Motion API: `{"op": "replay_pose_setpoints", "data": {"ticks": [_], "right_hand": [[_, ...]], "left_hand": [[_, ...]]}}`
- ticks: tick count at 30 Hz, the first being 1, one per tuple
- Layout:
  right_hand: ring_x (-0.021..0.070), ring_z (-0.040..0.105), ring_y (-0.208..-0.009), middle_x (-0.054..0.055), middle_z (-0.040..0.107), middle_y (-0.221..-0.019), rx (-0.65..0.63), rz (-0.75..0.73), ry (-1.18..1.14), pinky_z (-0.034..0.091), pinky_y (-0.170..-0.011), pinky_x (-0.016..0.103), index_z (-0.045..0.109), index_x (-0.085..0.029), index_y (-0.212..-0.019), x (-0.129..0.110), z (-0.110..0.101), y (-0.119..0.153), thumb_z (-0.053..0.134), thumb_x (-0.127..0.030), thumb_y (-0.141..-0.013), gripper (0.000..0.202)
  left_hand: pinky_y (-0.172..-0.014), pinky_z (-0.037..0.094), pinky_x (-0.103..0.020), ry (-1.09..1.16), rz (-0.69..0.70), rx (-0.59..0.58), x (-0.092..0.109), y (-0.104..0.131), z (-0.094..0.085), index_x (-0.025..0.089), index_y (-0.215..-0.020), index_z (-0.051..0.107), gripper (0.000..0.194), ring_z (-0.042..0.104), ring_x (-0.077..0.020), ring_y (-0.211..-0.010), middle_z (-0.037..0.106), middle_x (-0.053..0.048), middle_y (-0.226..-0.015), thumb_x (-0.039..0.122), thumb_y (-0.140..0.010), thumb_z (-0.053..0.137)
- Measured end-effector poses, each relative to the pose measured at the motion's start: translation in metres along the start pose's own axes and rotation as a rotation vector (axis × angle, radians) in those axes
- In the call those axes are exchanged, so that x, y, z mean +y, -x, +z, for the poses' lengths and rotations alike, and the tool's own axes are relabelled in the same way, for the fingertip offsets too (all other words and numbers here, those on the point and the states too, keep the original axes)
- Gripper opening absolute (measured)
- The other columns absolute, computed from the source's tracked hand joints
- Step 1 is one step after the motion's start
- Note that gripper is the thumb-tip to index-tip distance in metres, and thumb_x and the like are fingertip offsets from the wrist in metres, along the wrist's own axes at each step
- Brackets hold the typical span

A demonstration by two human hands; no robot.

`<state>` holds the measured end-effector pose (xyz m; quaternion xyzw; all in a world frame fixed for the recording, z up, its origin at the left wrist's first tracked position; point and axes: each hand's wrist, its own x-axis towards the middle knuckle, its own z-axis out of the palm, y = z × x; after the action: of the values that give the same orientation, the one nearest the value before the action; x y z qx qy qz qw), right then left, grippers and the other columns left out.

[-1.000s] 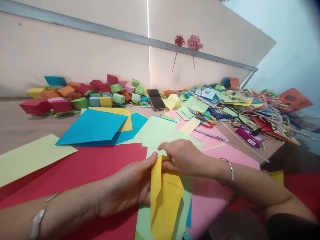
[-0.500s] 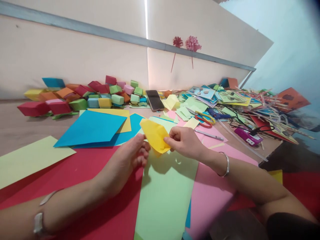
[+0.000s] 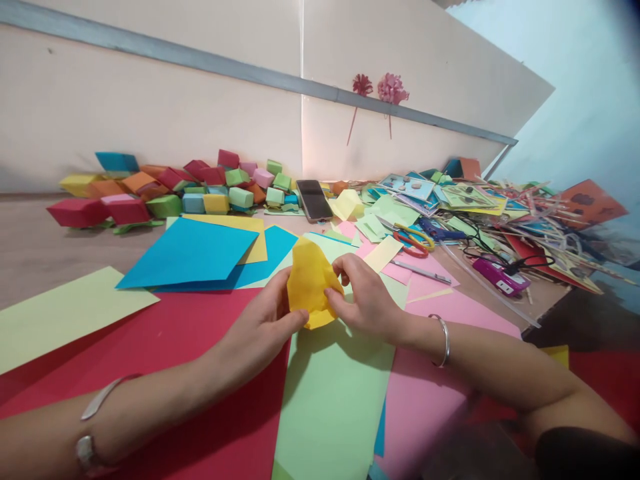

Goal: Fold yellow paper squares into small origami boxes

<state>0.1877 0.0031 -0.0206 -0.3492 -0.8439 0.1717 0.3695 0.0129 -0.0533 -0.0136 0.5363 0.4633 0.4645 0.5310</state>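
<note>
A crumpled, partly folded piece of yellow paper point(image 3: 311, 280) is held upright between both hands, above a light green sheet point(image 3: 335, 393). My left hand point(image 3: 273, 310) grips its lower left edge, thumb on the near face and fingers hidden behind. At its right edge, my right hand point(image 3: 364, 293) pinches the paper between thumb and bent fingers. Under my left forearm spreads a large red sheet point(image 3: 215, 373). A pink sheet point(image 3: 425, 393) lies beneath my right wrist.
Folded blue paper point(image 3: 190, 253) lies left of centre. Several coloured paper boxes point(image 3: 165, 183) and a phone point(image 3: 314, 201) line the back. Toward the right are scissors point(image 3: 413, 241), a cutter knife point(image 3: 423, 271), a glue gun point(image 3: 440, 231) and a purple power socket point(image 3: 500, 277).
My left hand has closed on the yellow paper's lower left, thumb in front. The paper has turned more upright, its broad face toward me. The view has shifted slightly.
</note>
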Motion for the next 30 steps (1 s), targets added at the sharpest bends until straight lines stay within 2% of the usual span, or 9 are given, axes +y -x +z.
{"op": "replay_pose_setpoints", "data": {"ticks": [4,7,11,16,19,22,24,27,30], "right_hand": [[0.0151,0.050,-0.077,0.002,0.054,-0.082,-0.025,-0.065,-0.104,0.043,-0.066,0.028,0.045,-0.021,-0.079,-0.002,0.002,0.003,0.043,-0.009,-0.069,0.017],[0.0143,0.053,-0.079,0.002,0.056,-0.083,-0.044,-0.023,-0.194,0.045,-0.064,0.026,0.047,-0.021,-0.079,-0.008,0.003,0.007,0.044,-0.009,-0.069,0.017],[0.0146,0.055,-0.082,0.004,0.060,-0.087,-0.095,-0.062,-0.211,0.048,-0.066,0.026,0.050,-0.020,-0.080,-0.012,0.007,0.011,0.049,-0.010,-0.070,0.015],[0.0135,0.058,-0.076,0.003,0.064,-0.083,-0.085,0.029,-0.182,0.049,-0.067,0.027,0.056,-0.019,-0.079,-0.007,0.010,0.009,0.056,-0.017,-0.075,0.004],[0.0125,0.059,-0.073,0.003,0.065,-0.081,-0.083,0.081,-0.221,0.050,-0.066,0.026,0.056,-0.019,-0.078,-0.006,0.009,0.008,0.056,-0.018,-0.078,0.000],[0.0117,0.058,-0.068,0.001,0.064,-0.078,-0.091,0.179,-0.279,0.051,-0.062,0.025,0.052,-0.020,-0.081,-0.008,0.007,0.007,0.061,-0.022,-0.078,0.010],[0.0122,0.060,-0.070,0.000,0.065,-0.084,-0.112,0.230,-0.338,0.051,-0.061,0.025,0.049,-0.021,-0.086,-0.008,0.007,0.008,0.068,-0.025,-0.073,0.023],[0.0133,0.061,-0.075,0.002,0.066,-0.091,-0.151,0.178,-0.329,0.051,-0.062,0.025,0.052,-0.020,-0.089,-0.009,0.008,0.010,0.071,-0.023,-0.069,0.028],[0.0123,0.058,-0.072,0.001,0.064,-0.081,-0.143,0.079,-0.220,0.049,-0.065,0.025,0.058,-0.019,-0.082,-0.009,0.009,0.010,0.063,-0.018,-0.075,0.008]], "left_hand": [[-0.074,0.056,-0.035,-0.166,0.085,0.130,-0.004,-0.004,-0.004,0.022,-0.102,0.056,0.032,0.065,-0.0243,-0.092,0.066,-0.005,-0.099,0.033,-0.072,0.060],[-0.065,0.055,-0.034,-0.251,0.117,0.175,-0.007,-0.008,-0.009,0.023,-0.090,0.055,0.025,0.064,-0.0223,-0.078,0.065,-0.003,-0.085,0.039,-0.072,0.062],[-0.059,0.051,-0.029,-0.326,0.204,0.211,-0.006,-0.011,-0.014,0.022,-0.079,0.059,0.013,0.061,-0.0185,-0.069,0.064,-0.002,-0.078,0.032,-0.071,0.060],[-0.067,0.053,-0.032,-0.375,0.285,0.149,-0.003,-0.009,-0.012,0.022,-0.080,0.065,0.015,0.063,-0.0210,-0.077,0.067,-0.004,-0.080,0.035,-0.079,0.059],[-0.075,0.054,-0.034,-0.449,0.363,0.090,-0.003,-0.006,-0.010,0.024,-0.087,0.069,0.014,0.065,-0.0234,-0.086,0.069,-0.006,-0.090,0.028,-0.078,0.059],[-0.077,0.054,-0.033,-0.534,0.439,0.063,-0.004,-0.004,-0.010,0.026,-0.093,0.072,0.024,0.066,-0.0238,-0.091,0.069,-0.007,-0.098,0.021,-0.074,0.058],[-0.074,0.053,-0.033,-0.584,0.452,0.057,-0.005,-0.002,-0.011,0.027,-0.090,0.073,0.023,0.067,-0.0240,-0.089,0.070,-0.007,-0.097,0.021,-0.073,0.059],[-0.069,0.053,-0.031,-0.611,0.444,0.069,-0.004,0.000,-0.012,0.026,-0.082,0.073,0.016,0.067,-0.0232,-0.083,0.071,-0.007,-0.091,0.024,-0.075,0.058],[-0.072,0.054,-0.033,-0.611,0.468,0.094,-0.002,0.002,-0.010,0.025,-0.090,0.069,0.015,0.067,-0.0236,-0.086,0.071,-0.006,-0.093,0.026,-0.080,0.058]]}}
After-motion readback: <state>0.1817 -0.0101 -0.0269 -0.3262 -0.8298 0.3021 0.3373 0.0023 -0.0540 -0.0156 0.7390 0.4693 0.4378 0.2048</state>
